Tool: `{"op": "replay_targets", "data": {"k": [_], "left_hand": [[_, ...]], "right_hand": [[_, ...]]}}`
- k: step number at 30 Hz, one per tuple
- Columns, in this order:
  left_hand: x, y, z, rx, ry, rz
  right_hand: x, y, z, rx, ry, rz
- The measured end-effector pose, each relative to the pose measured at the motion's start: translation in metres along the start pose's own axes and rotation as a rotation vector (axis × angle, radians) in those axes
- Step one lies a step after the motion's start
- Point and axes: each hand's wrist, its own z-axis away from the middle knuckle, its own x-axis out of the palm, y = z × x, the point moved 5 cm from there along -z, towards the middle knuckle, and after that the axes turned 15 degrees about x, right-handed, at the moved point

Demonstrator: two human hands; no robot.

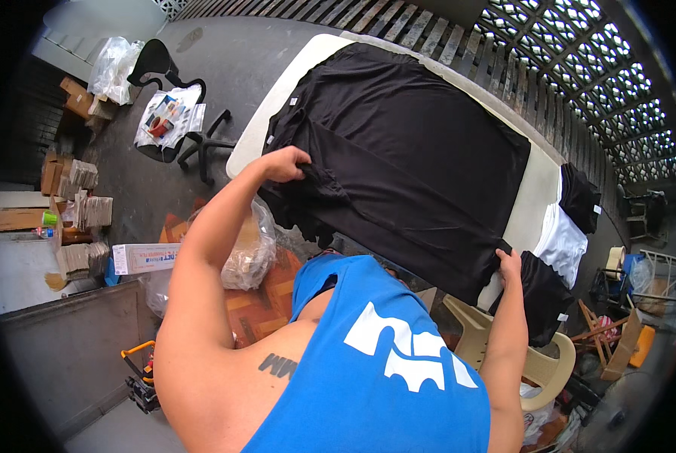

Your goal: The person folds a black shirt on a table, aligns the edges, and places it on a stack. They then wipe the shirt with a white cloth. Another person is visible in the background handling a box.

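Note:
Black garments (417, 130), apparently T-shirts, lie spread flat in layers across a white table (258, 122). Small white tags (293, 102) show along their left edge. My left hand (286, 164) grips bunched black cloth at the near left, its fingers curled into the fabric. At the near right corner, my right hand (509, 266) pinches the edge of the top garment between thumb and fingers. The cloth runs fairly straight between both hands, with soft folds near the left one. Some dark fabric (298, 218) hangs over the table's near left edge.
Folded black (580, 195) and white garments (561, 243) hang at the table's right end, near a beige plastic chair (547, 362). An office chair (205, 144) bearing tape stands left. A plastic-wrapped bundle (250, 249) and a long box (145, 259) lie nearer me.

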Motion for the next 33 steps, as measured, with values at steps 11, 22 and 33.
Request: {"op": "replay_targets", "data": {"k": [11,22,33], "left_hand": [[-0.025,-0.087,-0.01,-0.364,0.278,-0.233],[-0.057,-0.047,-0.022,-0.606,0.519,-0.863],[0.174,0.107,-0.094,0.254,0.388,1.057]], "right_hand": [[0.011,0.001,0.051,0.074,-0.076,0.001],[0.002,0.014,0.064,0.12,0.02,0.242],[0.104,-0.128,0.207,-0.468,0.214,0.49]]}}
